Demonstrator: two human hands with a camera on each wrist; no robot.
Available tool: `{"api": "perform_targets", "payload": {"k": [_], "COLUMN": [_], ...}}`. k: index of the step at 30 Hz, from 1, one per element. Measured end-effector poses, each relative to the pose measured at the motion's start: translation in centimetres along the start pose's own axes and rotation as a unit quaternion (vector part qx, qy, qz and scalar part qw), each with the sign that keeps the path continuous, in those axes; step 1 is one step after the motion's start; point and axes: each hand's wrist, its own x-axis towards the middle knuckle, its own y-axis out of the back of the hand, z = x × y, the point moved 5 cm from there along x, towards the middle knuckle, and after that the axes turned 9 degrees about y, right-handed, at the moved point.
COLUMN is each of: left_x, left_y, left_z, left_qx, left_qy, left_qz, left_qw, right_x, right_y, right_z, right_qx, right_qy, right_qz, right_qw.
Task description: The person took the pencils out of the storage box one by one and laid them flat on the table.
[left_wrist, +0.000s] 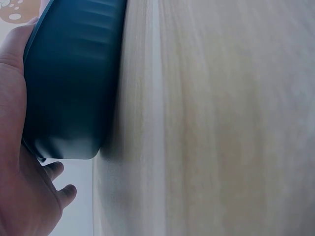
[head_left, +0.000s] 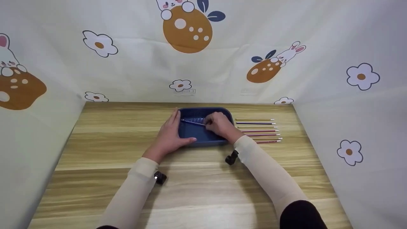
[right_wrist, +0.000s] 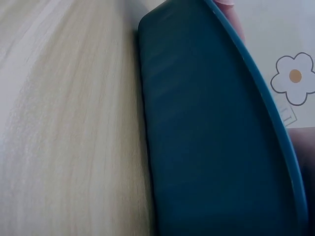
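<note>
A dark blue plastic bin (head_left: 203, 143) stands on the wooden table near its back edge. My left hand (head_left: 170, 133) spans the bin's front left corner, its fairly straight fingers along the left side and its thumb over the front rim. Inside the bin, my right hand (head_left: 219, 124) pinches one end of a slim dark pencil (head_left: 192, 122), whose other end points left towards the left fingertips. The left wrist view shows the left hand (left_wrist: 19, 162) against the bin's outer wall (left_wrist: 74, 83). In the right wrist view, the front wall (right_wrist: 206, 128) hides most of the right hand.
Right of the bin, several pencils (head_left: 257, 123) in gold, blue and pinkish red lie roughly parallel, eraser ends to the right. My right forearm passes near the front ones. Printed cloth walls (head_left: 136, 70) enclose the wooden tabletop (head_left: 105, 149) at the back and both sides.
</note>
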Motion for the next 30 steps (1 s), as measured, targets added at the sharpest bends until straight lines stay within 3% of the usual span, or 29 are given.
{"api": "perform_targets", "payload": {"k": [10,20,30], "left_x": [0.1,0.1,0.1], "left_y": [-0.1,0.0,0.0], "left_z": [-0.1,0.0,0.0], "left_qx": [0.001,-0.002,0.000], "left_qy": [-0.011,-0.013,-0.008], "left_qz": [0.002,0.010,0.004], "left_qw": [0.9999,0.9999,1.0000], "right_x": [-0.2,-1.0,-3.0], "right_y": [1.0,2.8,4.5], "right_z": [-1.1,-2.1,-1.7], "right_qx": [0.002,0.012,0.082], "right_qy": [0.022,0.075,0.106], "right_qz": [-0.008,-0.001,0.017], "right_qw": [0.9997,0.9971,0.9908]}}
